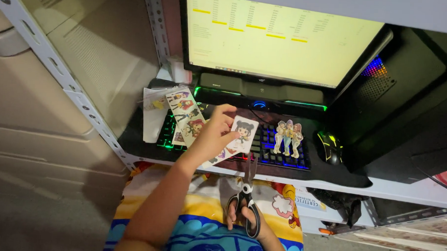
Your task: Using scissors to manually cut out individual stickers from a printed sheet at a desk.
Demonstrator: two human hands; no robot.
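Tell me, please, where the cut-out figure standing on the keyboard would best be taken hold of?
Probably at its top edge, pinched front and back from above: the cut-out figure is a thin flat card standing upright on the keyboard, its top free, with the mouse close on one side.

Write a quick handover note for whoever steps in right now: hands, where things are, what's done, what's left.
Left hand: holds a sticker sheet up over the keyboard.
Right hand: fingers in the scissors, blades pointing up at the sheet's lower edge.
Done: one cut-out figure group rests on the keyboard.
Left: the held sheet looks uncut around its figure; another character sheet lies on the keyboard's left end.
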